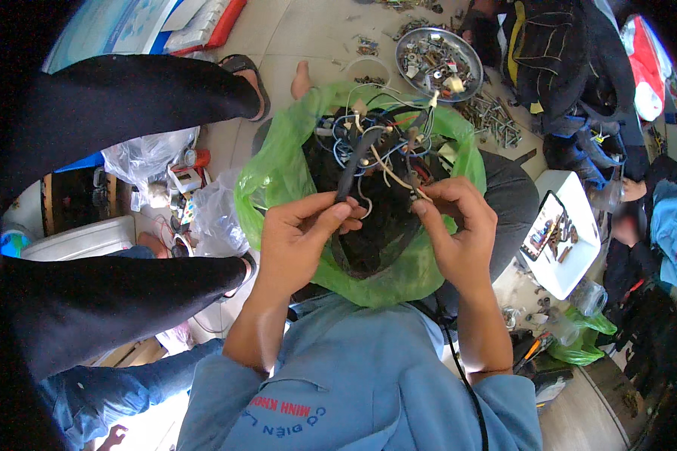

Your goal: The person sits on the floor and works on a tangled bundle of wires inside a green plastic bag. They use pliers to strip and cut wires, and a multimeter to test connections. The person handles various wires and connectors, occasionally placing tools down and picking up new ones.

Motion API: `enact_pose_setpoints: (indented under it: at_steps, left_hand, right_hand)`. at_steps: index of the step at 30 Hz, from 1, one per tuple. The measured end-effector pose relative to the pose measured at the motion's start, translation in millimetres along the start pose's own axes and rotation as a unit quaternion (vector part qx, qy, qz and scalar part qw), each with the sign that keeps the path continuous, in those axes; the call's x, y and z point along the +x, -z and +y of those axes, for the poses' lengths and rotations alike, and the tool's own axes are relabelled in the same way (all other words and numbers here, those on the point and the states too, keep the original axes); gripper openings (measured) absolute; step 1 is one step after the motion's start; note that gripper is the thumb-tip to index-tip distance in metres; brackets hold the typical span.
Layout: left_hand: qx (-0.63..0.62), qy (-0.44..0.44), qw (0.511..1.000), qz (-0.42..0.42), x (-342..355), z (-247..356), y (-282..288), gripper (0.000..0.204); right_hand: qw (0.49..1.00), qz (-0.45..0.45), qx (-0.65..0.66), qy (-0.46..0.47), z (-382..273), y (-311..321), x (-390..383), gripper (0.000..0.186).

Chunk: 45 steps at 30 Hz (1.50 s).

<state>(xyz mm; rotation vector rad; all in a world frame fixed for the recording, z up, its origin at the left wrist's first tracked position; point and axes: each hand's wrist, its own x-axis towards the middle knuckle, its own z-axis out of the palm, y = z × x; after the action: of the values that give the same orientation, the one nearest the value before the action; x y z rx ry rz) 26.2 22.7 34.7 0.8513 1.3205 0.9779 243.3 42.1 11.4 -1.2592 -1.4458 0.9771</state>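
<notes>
A green plastic bag (271, 180) lies open at the centre, holding a dark tangle of wires (368, 135) in black, blue, white and red, with small connectors among them. My left hand (308, 225) pinches the lower end of a black sleeved cable (353, 165) at the left of the tangle, near a loop of white wire. My right hand (459, 225) pinches the end of a wire bundle with a cream wire (395, 173) on the right. What lies deeper inside the bag is too dark to make out.
A metal dish (414, 56) of small hardware and loose bolts (496, 128) lie beyond the bag. A white bin (568, 263) with a phone (541, 225) is at right. Another person's dark-clad legs (128, 98) reach in from the left; plastic bags (143, 158) and co-workers are around.
</notes>
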Motion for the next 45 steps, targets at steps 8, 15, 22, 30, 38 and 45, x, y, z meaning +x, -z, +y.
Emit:
enact_pose_setpoints:
  at_steps: [8,15,22,30,38,45]
  left_hand:
    - [-0.114,0.079,0.989,-0.043,7,-2,25,0.037]
    - [-0.168,0.091,0.980,-0.052,16,6,17,0.038]
    - [-0.136,0.062,0.988,-0.036,13,-1,15,0.036]
    - [-0.049,0.021,0.998,-0.022,9,0,9,0.030]
    - [-0.004,-0.022,1.000,0.005,4,-2,6,0.026]
    - [0.021,-0.013,1.000,0.012,1,1,15,0.024]
  right_hand:
    - [0.987,-0.019,0.079,-0.138,9,-1,-5,0.014]
    - [0.967,-0.028,0.172,-0.185,-3,3,3,0.018]
    - [0.955,-0.064,0.234,-0.172,-5,10,0,0.019]
    - [0.956,-0.056,0.233,-0.171,-20,11,-1,0.016]
    - [0.988,-0.056,0.102,-0.105,-20,8,-2,0.011]
    - [0.998,-0.002,0.049,-0.043,-10,13,-7,0.010]
